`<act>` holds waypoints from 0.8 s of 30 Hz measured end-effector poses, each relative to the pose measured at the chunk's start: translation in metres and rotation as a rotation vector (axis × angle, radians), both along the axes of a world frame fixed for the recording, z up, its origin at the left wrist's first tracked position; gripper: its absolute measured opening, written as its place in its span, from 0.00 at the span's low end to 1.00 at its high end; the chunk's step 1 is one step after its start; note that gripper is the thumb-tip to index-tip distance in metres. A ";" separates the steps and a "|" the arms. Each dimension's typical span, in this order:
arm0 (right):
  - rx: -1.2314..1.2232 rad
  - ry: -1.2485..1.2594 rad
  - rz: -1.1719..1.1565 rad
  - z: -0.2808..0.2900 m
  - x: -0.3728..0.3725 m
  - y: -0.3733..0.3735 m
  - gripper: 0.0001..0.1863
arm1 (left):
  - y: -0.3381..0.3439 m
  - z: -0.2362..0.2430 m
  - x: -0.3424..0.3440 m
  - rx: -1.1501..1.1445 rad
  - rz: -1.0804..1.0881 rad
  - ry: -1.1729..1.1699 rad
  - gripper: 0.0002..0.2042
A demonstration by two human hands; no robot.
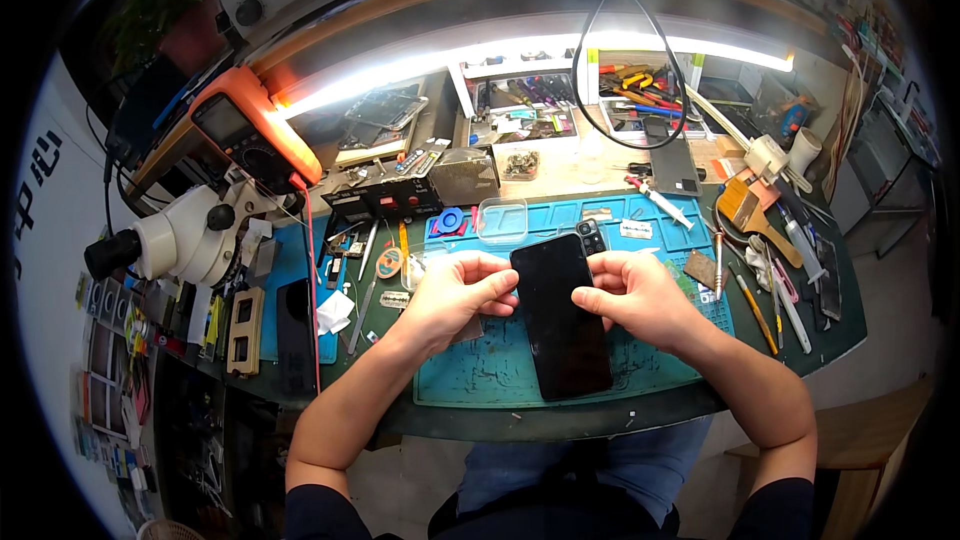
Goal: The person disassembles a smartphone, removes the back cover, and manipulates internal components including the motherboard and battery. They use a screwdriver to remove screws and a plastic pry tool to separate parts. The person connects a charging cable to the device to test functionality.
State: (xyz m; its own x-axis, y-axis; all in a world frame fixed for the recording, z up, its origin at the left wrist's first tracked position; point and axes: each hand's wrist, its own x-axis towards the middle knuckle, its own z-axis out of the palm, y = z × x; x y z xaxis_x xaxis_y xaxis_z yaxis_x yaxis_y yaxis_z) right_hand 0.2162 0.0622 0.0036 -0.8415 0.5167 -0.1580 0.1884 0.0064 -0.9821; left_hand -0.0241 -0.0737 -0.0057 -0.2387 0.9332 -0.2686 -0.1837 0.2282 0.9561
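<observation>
A smartphone (562, 325) with a dark, blank screen stands tilted over the blue work mat (470, 380). Its camera block (590, 232) shows past the upper right corner, so the screen and the rear part look out of line; whether they are joined I cannot tell. My right hand (640, 295) grips the right edge, thumb on the front and fingers behind. At the upper left edge, my left hand (465, 295) is closed, thumb and forefinger pinched together on the phone's side. Its other fingers are partly hidden.
A clear plastic box (502, 221), a syringe (660, 202) and a razor blade (395, 299) lie around the mat. To the right are a wooden brush (757, 220) and tweezers. A microscope (180, 235) and an orange multimeter (255, 130) stand at left.
</observation>
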 end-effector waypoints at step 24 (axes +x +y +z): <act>-0.111 0.011 -0.151 0.012 0.022 0.041 0.17 | -0.003 0.009 -0.001 -0.062 -0.102 -0.013 0.14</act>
State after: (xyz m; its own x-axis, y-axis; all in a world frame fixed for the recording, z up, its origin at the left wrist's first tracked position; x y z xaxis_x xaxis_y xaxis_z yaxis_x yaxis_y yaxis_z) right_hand 0.2380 0.1030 0.0160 -0.7579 0.6170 -0.2120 0.1680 -0.1294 -0.9773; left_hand -0.0253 -0.0766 0.0032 -0.1391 0.9340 -0.3290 -0.1687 0.3051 0.9373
